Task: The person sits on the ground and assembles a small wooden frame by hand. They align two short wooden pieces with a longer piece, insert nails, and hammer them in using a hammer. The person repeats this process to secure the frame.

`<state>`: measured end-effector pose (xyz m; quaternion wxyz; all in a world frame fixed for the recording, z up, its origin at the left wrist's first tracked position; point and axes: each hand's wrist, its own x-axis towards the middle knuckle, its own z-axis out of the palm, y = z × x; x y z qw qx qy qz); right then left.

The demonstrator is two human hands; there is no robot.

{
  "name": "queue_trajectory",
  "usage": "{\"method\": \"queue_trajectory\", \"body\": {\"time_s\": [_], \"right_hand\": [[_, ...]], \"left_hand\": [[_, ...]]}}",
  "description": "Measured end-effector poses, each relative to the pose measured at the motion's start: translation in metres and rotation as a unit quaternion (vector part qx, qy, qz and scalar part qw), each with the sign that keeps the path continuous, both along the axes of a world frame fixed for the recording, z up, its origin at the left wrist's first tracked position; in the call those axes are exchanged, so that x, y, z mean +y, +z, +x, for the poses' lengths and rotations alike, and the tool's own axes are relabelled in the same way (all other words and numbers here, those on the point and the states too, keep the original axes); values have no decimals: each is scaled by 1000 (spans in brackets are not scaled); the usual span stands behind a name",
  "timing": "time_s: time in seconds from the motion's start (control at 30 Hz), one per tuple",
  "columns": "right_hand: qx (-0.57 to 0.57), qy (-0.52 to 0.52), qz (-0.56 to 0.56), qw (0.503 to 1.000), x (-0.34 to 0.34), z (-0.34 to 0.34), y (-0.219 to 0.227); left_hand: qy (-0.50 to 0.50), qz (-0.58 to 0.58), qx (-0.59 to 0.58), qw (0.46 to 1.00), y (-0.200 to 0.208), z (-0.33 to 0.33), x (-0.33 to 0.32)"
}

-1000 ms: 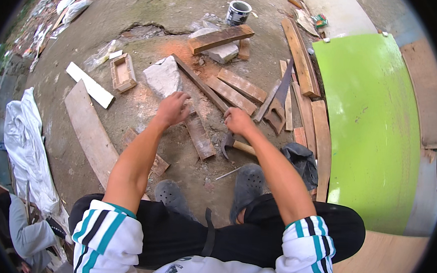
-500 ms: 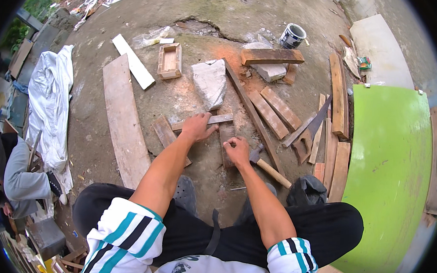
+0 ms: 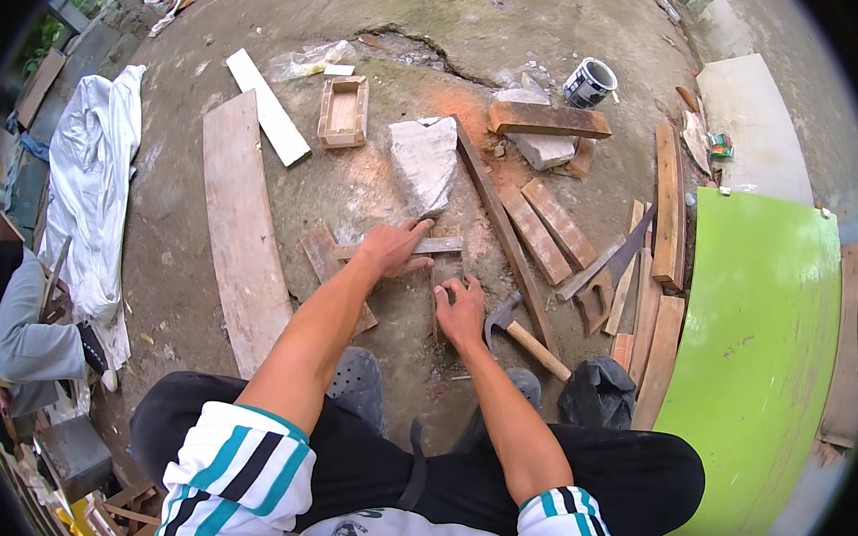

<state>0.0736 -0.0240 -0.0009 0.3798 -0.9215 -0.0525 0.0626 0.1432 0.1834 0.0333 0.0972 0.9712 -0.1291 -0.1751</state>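
Observation:
My left hand (image 3: 389, 250) lies over a short wooden strip (image 3: 444, 244), fingers curled around it and fingertips close to the stone's near tip. The strip lies crosswise over a narrow plank (image 3: 447, 266) that points toward me. Over this plank is my right hand (image 3: 460, 311), thumb and fingers bent together; whatever they pinch is too small to make out. A hammer (image 3: 534, 345) with a wooden handle rests on the ground just right of that hand. Just beyond the strip sits a pale, rough stone block (image 3: 424, 165). Another board piece (image 3: 322, 252) lies under my left forearm.
A handsaw (image 3: 599, 296) and several wood pieces (image 3: 534, 233) lie to the right, beside a green board (image 3: 756, 386). Farther off are a small wooden box (image 3: 343, 112) and a can (image 3: 590, 82). A long board (image 3: 240, 227) lies left; a person's leg (image 3: 37, 328) shows at far left.
My left hand's fingers have stretched farther toward the stone. My right hand has shifted slightly nearer me, still over the plank. The whole view has tilted a little.

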Motion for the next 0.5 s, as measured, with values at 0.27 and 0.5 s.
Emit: {"method": "queue_trajectory", "body": {"time_s": [0.27,0.5], "right_hand": [[-36,-8,4,999,12,-12,-10],[-47,-1,-37,998,14,-15,-12]], "left_hand": [[-42,-28,54,997,-3,15,-5],[-30,-44,39,998,-14,18,-6]]}}
